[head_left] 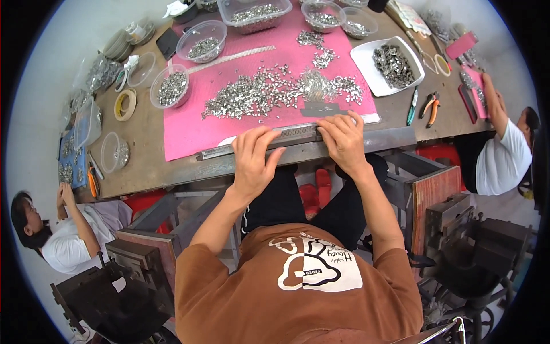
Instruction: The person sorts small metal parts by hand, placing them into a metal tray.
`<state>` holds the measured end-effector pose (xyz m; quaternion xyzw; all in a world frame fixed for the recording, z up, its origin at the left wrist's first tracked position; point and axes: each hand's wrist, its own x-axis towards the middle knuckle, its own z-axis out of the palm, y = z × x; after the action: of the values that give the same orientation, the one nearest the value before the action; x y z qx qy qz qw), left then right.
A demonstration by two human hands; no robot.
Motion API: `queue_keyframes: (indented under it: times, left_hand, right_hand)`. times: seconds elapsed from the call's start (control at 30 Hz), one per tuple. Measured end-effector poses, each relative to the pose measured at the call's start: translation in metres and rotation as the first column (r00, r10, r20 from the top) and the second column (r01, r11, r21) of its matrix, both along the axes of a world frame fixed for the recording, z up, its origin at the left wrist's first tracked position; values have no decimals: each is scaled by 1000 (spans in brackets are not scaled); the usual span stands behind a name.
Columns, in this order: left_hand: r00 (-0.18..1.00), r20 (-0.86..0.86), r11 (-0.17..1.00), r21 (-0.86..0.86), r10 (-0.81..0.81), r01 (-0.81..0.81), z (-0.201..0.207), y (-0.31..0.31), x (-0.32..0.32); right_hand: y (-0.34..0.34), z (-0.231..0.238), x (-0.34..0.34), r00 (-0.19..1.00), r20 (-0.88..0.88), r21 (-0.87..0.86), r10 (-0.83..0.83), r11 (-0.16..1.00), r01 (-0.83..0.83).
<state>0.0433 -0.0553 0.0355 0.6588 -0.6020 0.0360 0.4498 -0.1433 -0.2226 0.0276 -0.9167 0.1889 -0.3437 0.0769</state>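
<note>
A long, narrow metal strip with a patterned middle lies along the near edge of the pink mat. My left hand is bent over its left part, fingertips on top and thumb at the near side. My right hand curls over the strip farther right, fingers together and thumb tucked below; anything small under the fingertips is hidden. Just beyond lies a dark grey flat piece. Behind it spreads a heap of small shiny metal pieces, with thin silvery pieces at its right.
A white tray of metal parts stands right, near orange-handled pliers and a green-handled tool. Plastic tubs hold more pieces. Tape rolls lie left. Co-workers sit left and right.
</note>
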Motion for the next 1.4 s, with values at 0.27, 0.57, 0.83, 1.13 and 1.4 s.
queue_keyframes:
  times: [0.27, 0.57, 0.83, 1.13, 1.4]
  left_hand:
    - [996, 45, 997, 18, 72, -73, -23, -11, 1]
    - [996, 47, 997, 15, 73, -74, -21, -11, 1]
    - [996, 43, 996, 15, 83, -84, -21, -13, -1]
    - [999, 23, 995, 93, 43, -45, -8, -19, -4]
    - [913, 251, 946, 122, -322, 300, -2, -152, -33]
  right_hand:
    - [-15, 13, 10, 978, -114, -143, 172, 972, -188]
    - [-27, 25, 8, 920, -219, -57, 325, 937, -344]
    - [-40, 40, 12, 921, -133, -210, 367, 897, -388]
    - [-118, 45, -52, 928, 78, -88, -365, 924, 371]
    - [-59, 5, -32, 970, -112, -15, -215, 977, 215]
